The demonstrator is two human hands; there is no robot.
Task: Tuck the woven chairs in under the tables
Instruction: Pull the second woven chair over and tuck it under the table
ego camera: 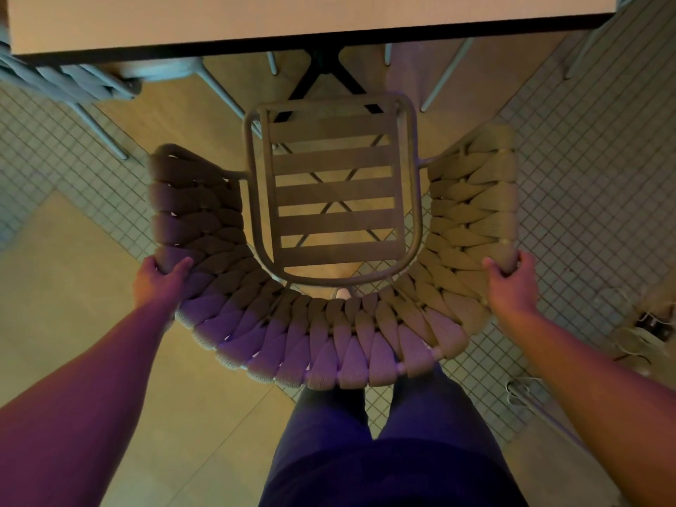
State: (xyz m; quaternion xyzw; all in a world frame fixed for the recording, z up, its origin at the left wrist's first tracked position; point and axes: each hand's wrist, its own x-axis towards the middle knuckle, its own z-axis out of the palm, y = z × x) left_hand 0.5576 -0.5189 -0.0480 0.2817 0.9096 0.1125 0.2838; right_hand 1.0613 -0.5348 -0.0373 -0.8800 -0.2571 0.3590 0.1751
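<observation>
— Woven chair (329, 334), one: slatted seat facing the table (292, 23), front rail just short of its near edge, not yet under.
— Hands?
— Left hand (157, 279) and right hand (510, 283) each closed round a back corner, wide apart, probably to push it straight.

two woven chairs (329, 323) (66, 82), one table (292, 20), two hands (157, 279) (510, 283)
</observation>
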